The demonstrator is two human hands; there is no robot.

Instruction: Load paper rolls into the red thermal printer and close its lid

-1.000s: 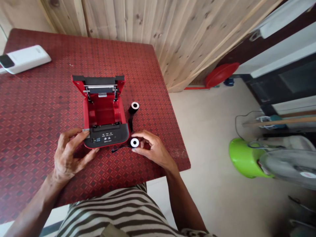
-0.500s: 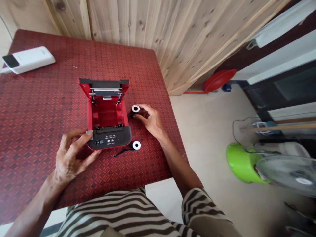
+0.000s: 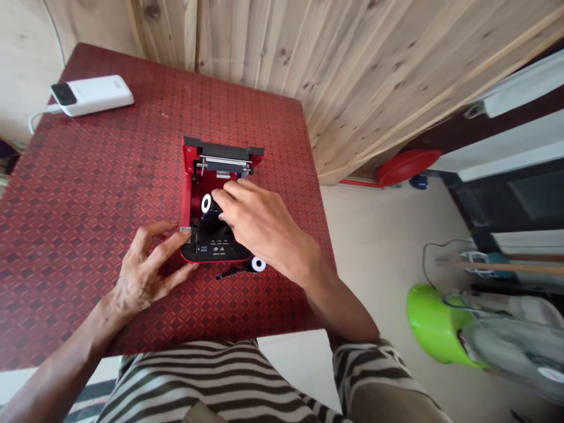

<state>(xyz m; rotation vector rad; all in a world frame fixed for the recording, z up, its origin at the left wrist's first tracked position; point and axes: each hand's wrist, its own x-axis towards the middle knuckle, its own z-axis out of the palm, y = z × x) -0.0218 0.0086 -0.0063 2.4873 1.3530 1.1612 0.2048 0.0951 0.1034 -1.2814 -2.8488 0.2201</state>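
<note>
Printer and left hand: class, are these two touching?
Touching. The head view shows a fingertip of the left hand resting on the grey tab beside the printer's panel.

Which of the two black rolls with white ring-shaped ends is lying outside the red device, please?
The roll on the table by the device's near right corner; the other is in the right hand.

Seemingly glossy black roll (image 3: pixel 212 218)
</note>
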